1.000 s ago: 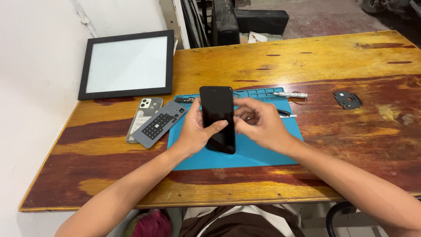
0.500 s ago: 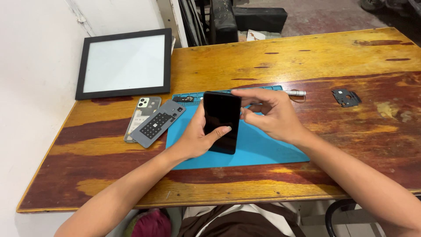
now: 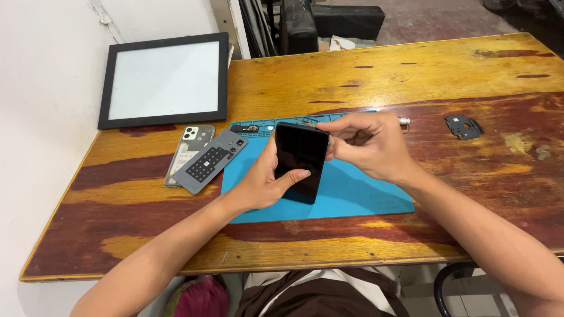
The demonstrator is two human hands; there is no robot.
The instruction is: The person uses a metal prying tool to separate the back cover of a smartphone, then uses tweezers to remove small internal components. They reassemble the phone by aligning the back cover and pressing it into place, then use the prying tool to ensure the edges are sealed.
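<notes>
Left hand (image 3: 264,185) holding dark phone (image 3: 301,161) above blue mat (image 3: 358,191), right hand (image 3: 370,144) pinching its top edge, wooden table (image 3: 294,76)

I am sitting at a worn wooden table (image 3: 446,64). A blue mat (image 3: 358,196) is lying at its centre; at ten o'clock a framed panel (image 3: 164,79) is resting, at nine a phone back (image 3: 189,154) under a grey cover (image 3: 210,161), and at two a small black plate (image 3: 463,126).

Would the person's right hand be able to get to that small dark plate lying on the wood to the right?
Probably yes. The right hand is busy at the dark phone, but bare tabletop lies between it and the small dark plate, with nothing in the way.
</notes>
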